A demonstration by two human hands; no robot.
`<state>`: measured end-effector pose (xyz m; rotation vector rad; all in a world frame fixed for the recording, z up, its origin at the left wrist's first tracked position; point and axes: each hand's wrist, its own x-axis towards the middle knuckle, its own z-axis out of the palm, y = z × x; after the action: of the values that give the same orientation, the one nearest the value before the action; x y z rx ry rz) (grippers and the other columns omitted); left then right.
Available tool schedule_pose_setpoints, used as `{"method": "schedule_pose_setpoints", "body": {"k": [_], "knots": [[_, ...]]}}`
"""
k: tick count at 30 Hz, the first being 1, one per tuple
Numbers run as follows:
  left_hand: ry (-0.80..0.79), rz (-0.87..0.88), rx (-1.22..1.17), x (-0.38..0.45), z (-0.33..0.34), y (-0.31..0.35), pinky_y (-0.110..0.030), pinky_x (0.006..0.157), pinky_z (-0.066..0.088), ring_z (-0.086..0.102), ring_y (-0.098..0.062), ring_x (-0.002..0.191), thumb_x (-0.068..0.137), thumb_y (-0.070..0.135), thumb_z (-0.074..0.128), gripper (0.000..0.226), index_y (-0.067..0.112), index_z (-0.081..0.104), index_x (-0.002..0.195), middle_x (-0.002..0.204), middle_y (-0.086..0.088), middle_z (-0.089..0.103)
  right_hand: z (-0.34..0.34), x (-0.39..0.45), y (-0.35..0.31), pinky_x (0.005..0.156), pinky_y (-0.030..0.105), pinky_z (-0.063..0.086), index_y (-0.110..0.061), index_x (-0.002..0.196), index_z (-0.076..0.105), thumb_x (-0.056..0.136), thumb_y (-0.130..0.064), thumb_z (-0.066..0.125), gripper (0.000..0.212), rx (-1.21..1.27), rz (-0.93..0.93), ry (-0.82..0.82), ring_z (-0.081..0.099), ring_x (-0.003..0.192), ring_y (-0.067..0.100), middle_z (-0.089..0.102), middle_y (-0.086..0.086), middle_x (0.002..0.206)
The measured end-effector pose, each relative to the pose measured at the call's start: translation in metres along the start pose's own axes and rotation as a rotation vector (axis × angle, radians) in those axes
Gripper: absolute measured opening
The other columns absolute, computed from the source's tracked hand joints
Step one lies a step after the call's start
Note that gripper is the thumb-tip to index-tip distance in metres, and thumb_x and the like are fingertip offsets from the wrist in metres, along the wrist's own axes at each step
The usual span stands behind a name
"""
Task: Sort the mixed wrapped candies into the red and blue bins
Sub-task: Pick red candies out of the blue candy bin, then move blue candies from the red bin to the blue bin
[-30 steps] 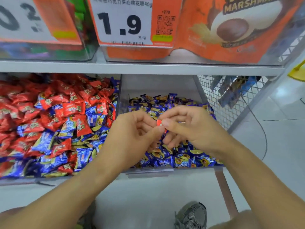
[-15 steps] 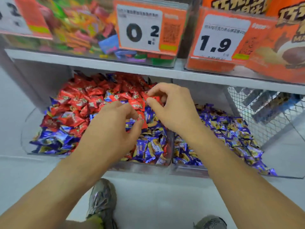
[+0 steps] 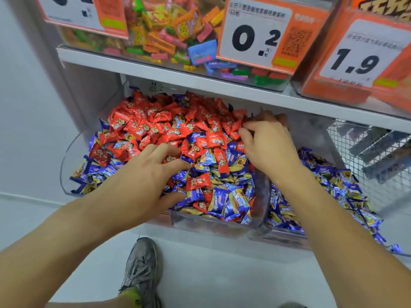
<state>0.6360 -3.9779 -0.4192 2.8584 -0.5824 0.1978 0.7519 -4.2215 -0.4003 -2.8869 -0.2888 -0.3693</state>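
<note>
Pinching with our right hand [image 3: 265, 143], we hold a red candy [image 3: 241, 124] at centre frame; our left hand [image 3: 142, 176] rests spread on the mixed bin [image 3: 200, 221]. Wrappers — light, crinkly, slippery — probably grip best by twisted ends.

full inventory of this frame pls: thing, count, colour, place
left bin: one, clear, lower shelf; holds mixed candies
red candies: many, mostly at the left bin's back
blue candies: many, blue and yellow, left bin's front
right bin: one, clear, beside the left bin; shows only blue candies
price tags: three, orange and white, upper shelf
multicoloured sweets: many, clear upper-shelf box
wire basket: one, grey, far right
shoe: one, grey, on the floor
left hand: fingers curled into the mixed pile
right hand: fingertips among red candies at the left bin's right side
</note>
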Motion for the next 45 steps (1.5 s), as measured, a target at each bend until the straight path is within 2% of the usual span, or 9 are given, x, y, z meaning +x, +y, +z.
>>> {"method": "schedule_pose_setpoints", "body": {"k": [6, 10, 13, 16, 22, 28, 36, 40, 45], "knots": [[0.019, 0.009, 0.025, 0.003, -0.001, 0.003, -0.043, 0.089, 0.051, 0.051, -0.023, 0.106, 0.077, 0.051, 0.073, 0.057, 0.027, 0.061, 0.128, 0.126, -0.001, 0.051, -0.017, -0.024, -0.006, 0.097, 0.047, 0.039, -0.018, 0.126, 0.060, 0.098, -0.037, 0.052, 0.034, 0.062, 0.005, 0.069, 0.044, 0.116, 0.037, 0.053, 0.013, 0.120], [0.075, 0.030, 0.038, 0.007, -0.006, 0.013, -0.043, 0.081, 0.052, 0.050, -0.020, 0.098, 0.074, 0.054, 0.074, 0.053, 0.025, 0.067, 0.118, 0.113, 0.002, 0.055, -0.032, -0.060, -0.016, 0.087, 0.033, 0.042, -0.023, 0.103, 0.067, 0.090, -0.028, 0.068, 0.014, 0.237, -0.226, 0.093, 0.050, 0.101, 0.018, 0.055, -0.002, 0.101], [0.066, 0.121, -0.045, 0.013, -0.009, 0.024, -0.037, 0.081, 0.050, 0.051, -0.015, 0.096, 0.079, 0.055, 0.070, 0.045, 0.029, 0.066, 0.116, 0.108, 0.008, 0.054, -0.039, -0.070, -0.019, 0.076, 0.029, 0.047, -0.027, 0.090, 0.069, 0.086, -0.029, 0.073, 0.006, 0.370, -0.424, -0.154, 0.054, 0.082, 0.006, 0.057, -0.009, 0.087], [-0.029, 0.212, -0.148, 0.019, 0.000, 0.029, -0.028, 0.085, 0.045, 0.053, -0.007, 0.096, 0.085, 0.046, 0.069, 0.032, 0.033, 0.066, 0.114, 0.108, 0.012, 0.054, -0.032, -0.078, -0.007, 0.079, 0.028, 0.045, -0.031, 0.103, 0.070, 0.088, -0.037, 0.071, 0.016, 0.256, -0.563, -0.364, 0.049, 0.086, 0.005, 0.055, -0.013, 0.096], [-0.049, 0.187, -0.192, 0.025, 0.005, 0.011, -0.021, 0.085, 0.045, 0.054, -0.005, 0.100, 0.084, 0.043, 0.072, 0.033, 0.031, 0.069, 0.115, 0.109, 0.010, 0.058, -0.026, -0.081, 0.004, 0.083, 0.026, 0.045, -0.032, 0.120, 0.067, 0.088, -0.048, 0.069, 0.036, 0.183, -0.587, -0.375, 0.051, 0.098, 0.006, 0.055, -0.014, 0.107], [-0.023, 0.136, -0.006, 0.021, -0.007, 0.000, -0.033, 0.087, 0.051, 0.055, -0.013, 0.100, 0.078, 0.062, 0.062, 0.057, 0.030, 0.065, 0.125, 0.112, 0.009, 0.057, -0.030, -0.082, -0.015, 0.090, 0.031, 0.035, -0.046, 0.146, 0.032, 0.094, -0.052, 0.057, 0.058, -0.047, -0.625, -0.468, 0.040, 0.119, 0.013, 0.040, -0.014, 0.124], [0.013, 0.083, 0.008, 0.016, -0.020, 0.006, -0.027, 0.088, 0.047, 0.052, -0.011, 0.101, 0.079, 0.063, 0.058, 0.062, 0.028, 0.063, 0.130, 0.111, 0.008, 0.052, -0.027, -0.078, -0.016, 0.079, 0.031, 0.039, -0.041, 0.114, 0.045, 0.092, -0.045, 0.064, 0.029, 0.053, -0.585, -0.419, 0.044, 0.106, 0.010, 0.048, -0.017, 0.108], [0.001, 0.138, 0.012, 0.013, -0.014, 0.012, -0.029, 0.081, 0.049, 0.056, -0.013, 0.092, 0.078, 0.040, 0.080, 0.036, 0.028, 0.073, 0.111, 0.100, 0.009, 0.058, -0.032, -0.078, -0.009, 0.076, 0.032, 0.041, -0.037, 0.094, 0.039, 0.088, -0.044, 0.071, 0.033, 0.212, -0.512, -0.384, 0.044, 0.083, 0.008, 0.046, -0.020, 0.083], [0.119, 0.158, -0.014, 0.012, -0.013, 0.022, -0.025, 0.069, 0.045, 0.052, -0.010, 0.079, 0.086, 0.029, 0.069, 0.011, 0.025, 0.078, 0.090, 0.089, 0.008, 0.056, -0.039, -0.076, -0.001, 0.069, 0.031, 0.050, -0.034, 0.088, 0.051, 0.080, -0.033, 0.081, 0.031, 0.409, -0.446, -0.276, 0.062, 0.074, 0.003, 0.062, -0.016, 0.075]]}}
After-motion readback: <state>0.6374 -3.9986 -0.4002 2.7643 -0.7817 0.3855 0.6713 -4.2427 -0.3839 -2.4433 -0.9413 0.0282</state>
